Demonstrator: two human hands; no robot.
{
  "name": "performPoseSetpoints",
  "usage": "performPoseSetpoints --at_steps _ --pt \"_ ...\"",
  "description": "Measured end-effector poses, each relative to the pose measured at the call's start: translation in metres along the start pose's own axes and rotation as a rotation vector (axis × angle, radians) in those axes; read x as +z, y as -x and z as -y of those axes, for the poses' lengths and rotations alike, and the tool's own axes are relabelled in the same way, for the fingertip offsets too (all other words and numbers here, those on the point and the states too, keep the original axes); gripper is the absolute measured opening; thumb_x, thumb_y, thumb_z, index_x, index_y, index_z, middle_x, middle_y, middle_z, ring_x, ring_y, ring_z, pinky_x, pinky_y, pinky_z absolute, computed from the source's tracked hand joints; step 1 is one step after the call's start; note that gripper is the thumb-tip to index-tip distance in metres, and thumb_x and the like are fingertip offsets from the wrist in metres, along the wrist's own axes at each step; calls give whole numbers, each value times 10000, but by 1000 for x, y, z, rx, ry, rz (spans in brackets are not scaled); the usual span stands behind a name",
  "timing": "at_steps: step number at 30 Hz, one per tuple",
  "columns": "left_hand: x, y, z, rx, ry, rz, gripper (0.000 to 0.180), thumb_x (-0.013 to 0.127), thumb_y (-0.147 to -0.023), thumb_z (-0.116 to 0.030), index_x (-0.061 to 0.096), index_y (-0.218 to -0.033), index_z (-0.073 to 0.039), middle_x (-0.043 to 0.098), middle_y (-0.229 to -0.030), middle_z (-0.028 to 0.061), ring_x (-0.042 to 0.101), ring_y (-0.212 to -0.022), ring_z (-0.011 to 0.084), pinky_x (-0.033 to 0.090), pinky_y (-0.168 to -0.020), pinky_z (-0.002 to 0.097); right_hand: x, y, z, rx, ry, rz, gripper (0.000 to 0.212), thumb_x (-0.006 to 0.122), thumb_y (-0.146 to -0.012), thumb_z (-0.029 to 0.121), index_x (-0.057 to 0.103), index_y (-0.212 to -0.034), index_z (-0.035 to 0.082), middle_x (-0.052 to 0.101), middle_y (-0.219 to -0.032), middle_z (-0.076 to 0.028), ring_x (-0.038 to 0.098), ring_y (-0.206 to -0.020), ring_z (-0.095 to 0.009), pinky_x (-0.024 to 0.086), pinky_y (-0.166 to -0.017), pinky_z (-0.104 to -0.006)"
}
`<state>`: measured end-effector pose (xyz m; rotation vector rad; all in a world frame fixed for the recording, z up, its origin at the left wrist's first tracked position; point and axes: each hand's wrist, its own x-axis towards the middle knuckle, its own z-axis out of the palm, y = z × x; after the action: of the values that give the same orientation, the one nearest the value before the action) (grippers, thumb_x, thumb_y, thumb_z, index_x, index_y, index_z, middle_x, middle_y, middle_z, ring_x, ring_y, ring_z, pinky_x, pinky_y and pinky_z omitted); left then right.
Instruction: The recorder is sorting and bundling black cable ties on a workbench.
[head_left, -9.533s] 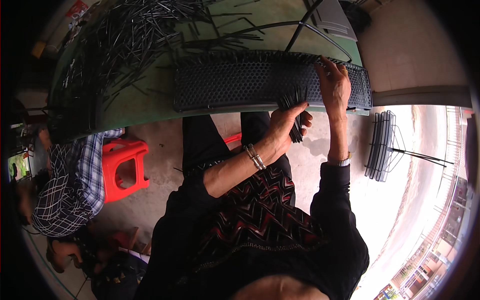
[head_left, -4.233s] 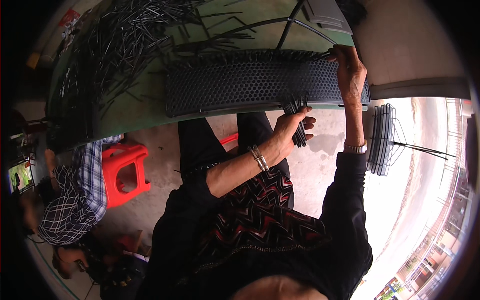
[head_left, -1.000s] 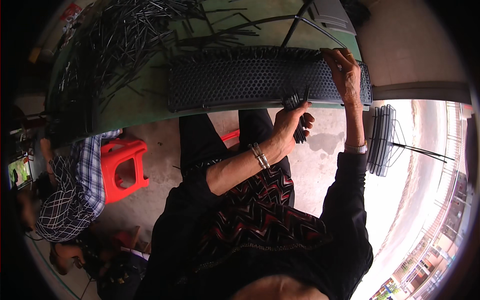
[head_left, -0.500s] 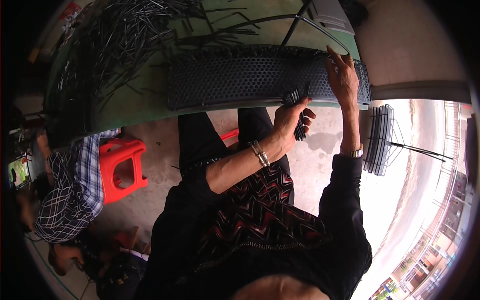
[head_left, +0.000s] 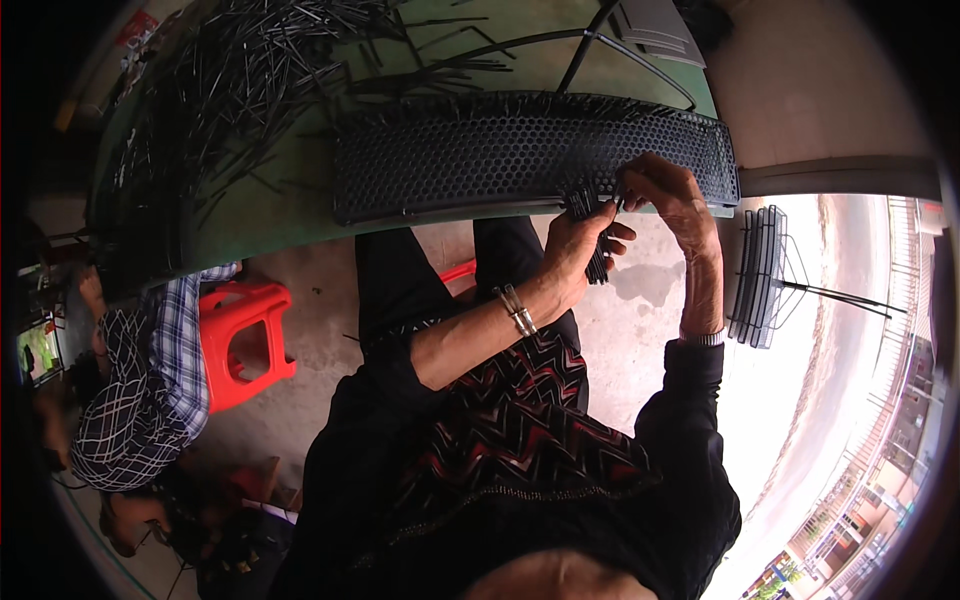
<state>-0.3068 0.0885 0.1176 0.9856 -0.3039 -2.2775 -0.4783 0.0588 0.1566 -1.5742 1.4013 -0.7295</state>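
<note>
While our left hand [head_left: 575, 245] grips a bundle of thin, straight black strips [head_left: 598, 268], our right fingers [head_left: 640, 178] bend toward its top—whether they pinch a strip, we cannot tell. Beyond lies a long, dark, round-holed panel [head_left: 450, 160], its near edge partly hidden by our hands, on a green tabletop [head_left: 245, 215] beside a tangled, glossy black heap [head_left: 265, 75]. Half a second ago, our right hand [head_left: 675, 200] is at the panel's far edge—now it has come nearer.

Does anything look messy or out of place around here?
The black strips lie jumbled on the green table, pointing every way, unlike the bundle in the left hand. A darker patch also stands out on the pale floor; I can't tell whether it's damp or stained.
</note>
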Motion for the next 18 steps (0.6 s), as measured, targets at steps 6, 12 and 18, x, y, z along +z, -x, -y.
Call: performPoseSetpoints --at_steps 6,12,18 --pt "1 1 0 6 -109 -42 252 625 -917 -330 656 -1019 -102 695 -830 56 631 -698 107 449 -502 241 -4 4 13 103 -88 18 140 565 -887 77 624 -940 -38 627 -836 -90 674 -733 -162 540 -662 -259" --pt "7 0 0 3 -13 -56 321 640 -900 -359 619 -1077 -92 681 -884 68 661 -764 166 544 -572 306 -14 8 24 152 -120 -173 131 568 -906 87 623 -962 -19 664 -794 -75 671 -744 -142 529 -685 -264" --pt "8 -2 1 -98 71 13 309 619 -913 -331 577 -1077 -73 663 -936 120 670 -838 231 586 -658 392 -33 -14 19 -109 -26 -677 154 545 -943 91 618 -979 -40 680 -842 -80 668 -768 -147 531 -738 -271"
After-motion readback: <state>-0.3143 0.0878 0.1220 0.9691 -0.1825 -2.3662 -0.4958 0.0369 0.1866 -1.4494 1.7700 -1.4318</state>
